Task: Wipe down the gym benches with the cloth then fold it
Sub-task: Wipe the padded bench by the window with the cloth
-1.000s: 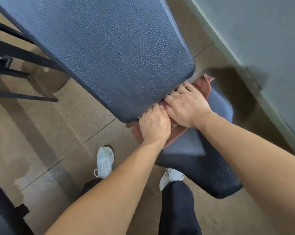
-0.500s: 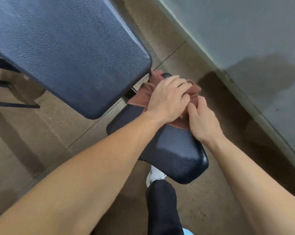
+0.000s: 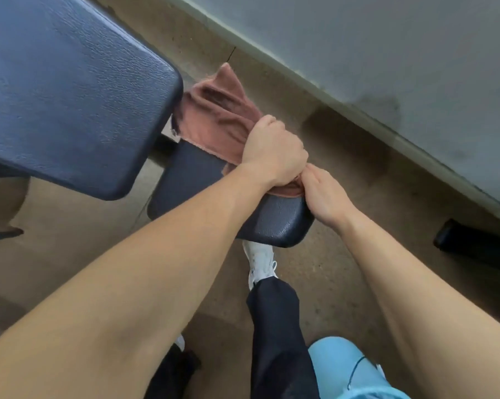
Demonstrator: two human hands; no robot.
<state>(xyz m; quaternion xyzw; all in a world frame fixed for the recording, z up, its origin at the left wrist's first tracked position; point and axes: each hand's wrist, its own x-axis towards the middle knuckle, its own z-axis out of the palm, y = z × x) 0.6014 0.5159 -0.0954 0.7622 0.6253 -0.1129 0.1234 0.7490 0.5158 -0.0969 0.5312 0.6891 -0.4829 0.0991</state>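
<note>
Two hands are on one cloth (image 3: 217, 122), both mine. My left hand (image 3: 274, 154) lies on top of it, the fingers (image 3: 264, 126) curled tight and pressed together, with a bunch of the reddish-brown fabric gripped in the fist. My right hand (image 3: 326, 194) is just beside it, touching the left one, at the right edge of the worktop (image 3: 274, 226). Its thumb and first finger seem to pinch the near end of the cloth. The other fingers go down over the edge, where I cannot see their tips. The cloth lies crumpled on the far part of this small, dark, padded worktop. Its far corner stands up, close to the rounded corner of the big backrest pad (image 3: 70, 96). This pad is dark blue and fills the upper left. Under all is a brown floor (image 3: 343, 156), and a grey wall (image 3: 358, 38) runs across the upper right. Below the worktop I see my white shoe (image 3: 258, 260), a dark trouser leg (image 3: 274, 326) and a bit of light blue shirt (image 3: 338, 364).
</note>
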